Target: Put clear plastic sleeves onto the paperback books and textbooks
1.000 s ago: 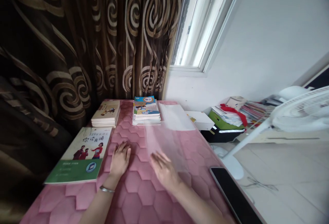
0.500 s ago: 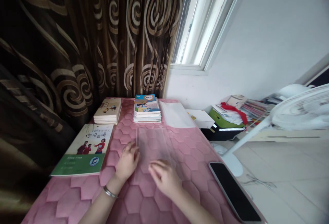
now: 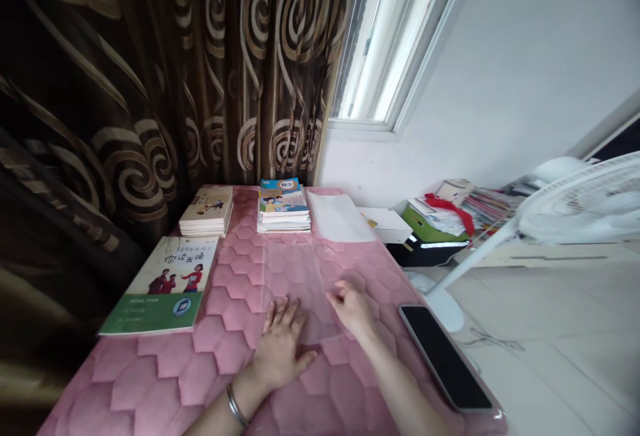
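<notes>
Worktop [image 3: 150,369]: pink hexagon pattern, set against a swirl-patterned curtain [image 3: 225,69].
Clear sheet [image 3: 293,268]: flat on the worktop, nearer than the blue-topped book stack [image 3: 284,204].
Left hand [image 3: 283,346]: palm down, fingers spread over the sheet, grip wide.
Right hand [image 3: 353,308]: curled by the sheet's right side, grip narrow; cannot tell whether it pinches film.

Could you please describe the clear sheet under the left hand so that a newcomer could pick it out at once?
Start with the pink tabletop and find the blue-topped book stack near its far edge. On the nearer side of that stack, the clear sheet lies under the left hand. Unlike the whitish sheets farther back, it lets the pink hexagons show through.
</notes>
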`<state>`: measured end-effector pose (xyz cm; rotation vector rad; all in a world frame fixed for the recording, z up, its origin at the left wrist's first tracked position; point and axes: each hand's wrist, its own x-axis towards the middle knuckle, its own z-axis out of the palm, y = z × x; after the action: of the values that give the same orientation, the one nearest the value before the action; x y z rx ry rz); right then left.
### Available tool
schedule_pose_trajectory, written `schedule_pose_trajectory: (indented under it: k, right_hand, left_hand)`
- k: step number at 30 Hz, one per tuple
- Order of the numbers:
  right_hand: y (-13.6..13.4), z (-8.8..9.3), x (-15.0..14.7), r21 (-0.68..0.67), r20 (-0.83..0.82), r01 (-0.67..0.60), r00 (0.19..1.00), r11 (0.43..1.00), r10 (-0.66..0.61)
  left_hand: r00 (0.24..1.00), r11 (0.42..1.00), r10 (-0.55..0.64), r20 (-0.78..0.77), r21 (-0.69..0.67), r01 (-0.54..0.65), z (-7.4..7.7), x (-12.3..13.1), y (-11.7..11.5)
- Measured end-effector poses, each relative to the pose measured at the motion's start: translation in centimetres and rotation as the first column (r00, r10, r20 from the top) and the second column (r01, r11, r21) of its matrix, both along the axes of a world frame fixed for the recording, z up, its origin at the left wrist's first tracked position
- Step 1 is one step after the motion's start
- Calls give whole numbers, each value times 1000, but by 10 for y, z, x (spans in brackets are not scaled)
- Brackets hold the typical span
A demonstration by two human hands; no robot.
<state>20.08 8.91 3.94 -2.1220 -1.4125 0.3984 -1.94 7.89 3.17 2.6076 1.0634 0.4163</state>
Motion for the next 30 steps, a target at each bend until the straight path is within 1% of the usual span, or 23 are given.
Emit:
schedule_pose_trajectory:
  k: [2, 4, 6, 7, 9, 10, 11, 12, 14, 15, 16, 17, 18, 19, 20, 21, 22, 23, 24, 25, 26, 28, 30]
  right_hand:
    - [0, 6, -7, 74, -111, -10, 994, 997, 18]
    - [-1, 15, -19, 162, -302, -53, 948, 985, 100]
    - [-3, 27, -36, 236, -483, -115, 847, 965, 219]
    - [-5, 33, -45, 264, -540, -155, 794, 952, 279]
    - [-8, 43, -57, 306, -574, -242, 725, 921, 381]
    - [-9, 46, -60, 320, -560, -263, 722, 910, 405]
    - [-9, 46, -60, 324, -529, -258, 748, 910, 400]
    - [-8, 44, -58, 312, -478, -222, 804, 924, 355]
    - [-7, 32, -49, 251, -300, -92, 939, 964, 168]
    - [-5, 25, -45, 204, -175, -23, 983, 979, 59]
    - [-5, 17, -42, 154, -47, 22, 999, 988, -15]
    - [-4, 9, -40, 106, 63, 43, 997, 993, -49]
    - [-3, 2, -39, 66, 151, 46, 987, 997, -55]
    - [-3, -3, -40, 32, 208, 35, 977, 999, -41]
    - [-2, -6, -42, 2, 241, 20, 970, 1000, -20]
    - [-1, -7, -44, -24, 256, 8, 967, 1000, -2]
    - [0, -7, -46, -50, 254, 0, 967, 999, 13]
    - [2, -6, -47, -78, 240, -5, 971, 997, 24]
    - [3, -4, -47, -102, 219, -12, 975, 995, 34]
    - [5, -2, -45, -116, 199, -19, 979, 993, 42]
    - [6, -1, -43, -119, 180, -32, 982, 992, 53]
    - [7, 0, -35, -111, 147, -61, 986, 992, 77]
    - [4, -1, -26, -114, 132, -85, 986, 990, 100]
  left_hand:
    - [999, 999, 31, 40, -13, -30, 2, 5, -5]
    - [989, 995, 97, 108, -23, -95, 4, 14, -11]
    - [963, 981, 195, 187, -46, -190, 7, 22, -15]
    - [941, 968, 250, 226, -67, -241, 10, 25, -16]
    - [882, 931, 365, 299, -126, -342, 16, 27, -15]
    - [844, 909, 416, 340, -158, -384, 21, 25, -13]
    - [800, 889, 458, 388, -186, -419, 25, 20, -10]
    - [750, 869, 493, 441, -210, -448, 30, 14, -6]
    - [636, 834, 538, 553, -243, -495, 39, -4, 0]
    - [575, 809, 567, 590, -266, -524, 42, -15, 2]
    - [524, 784, 594, 610, -295, -546, 45, -27, 3]
    - [474, 753, 623, 623, -313, -579, 46, -39, 3]
    - [435, 718, 649, 624, -314, -621, 47, -51, 2]
    - [409, 674, 677, 612, -293, -678, 47, -63, 1]
    - [384, 605, 722, 576, -256, -754, 47, -75, 0]
    - [347, 520, 780, 520, -233, -822, 46, -86, -2]
    - [303, 436, 837, 456, -219, -873, 45, -96, -3]
    - [275, 373, 876, 397, -196, -907, 43, -105, -4]
    - [261, 332, 902, 345, -164, -929, 40, -114, -4]
    - [259, 308, 916, 305, -121, -944, 37, -121, -4]
    - [272, 300, 921, 278, -64, -952, 33, -127, -4]
    - [308, 304, 920, 242, 55, -951, 25, -137, -4]
    - [344, 325, 916, 207, 121, -938, 18, -144, -7]
